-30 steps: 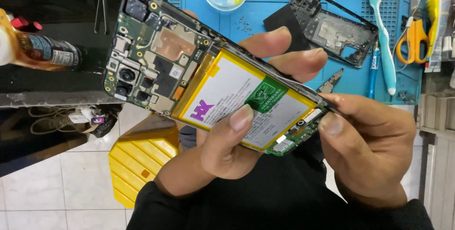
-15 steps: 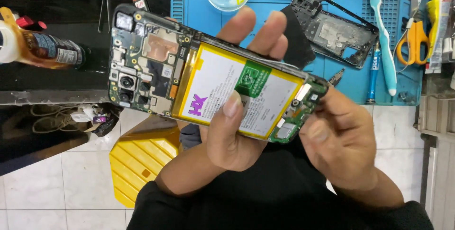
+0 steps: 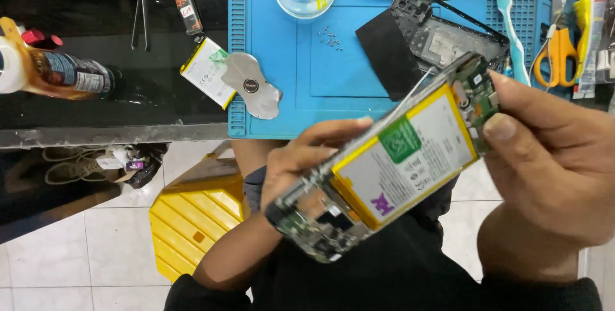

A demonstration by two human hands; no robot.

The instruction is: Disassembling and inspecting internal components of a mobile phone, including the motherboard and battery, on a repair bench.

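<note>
While the left hand (image 3: 301, 163) cradles the opened phone (image 3: 391, 157), the right hand (image 3: 544, 157) grips its upper end.

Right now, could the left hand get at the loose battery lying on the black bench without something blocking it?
Probably not at once: the left hand is wrapped around the opened phone, sharing its weight with the right hand. The path to the loose battery looks open, beside the metal pry tool.

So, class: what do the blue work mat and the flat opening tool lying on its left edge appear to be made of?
Blue mat: probably silicone or rubber; matte surface with moulded ridges and compartments.
Opening tool: likely thin steel; grey, flat, with a dull metallic sheen.
</note>
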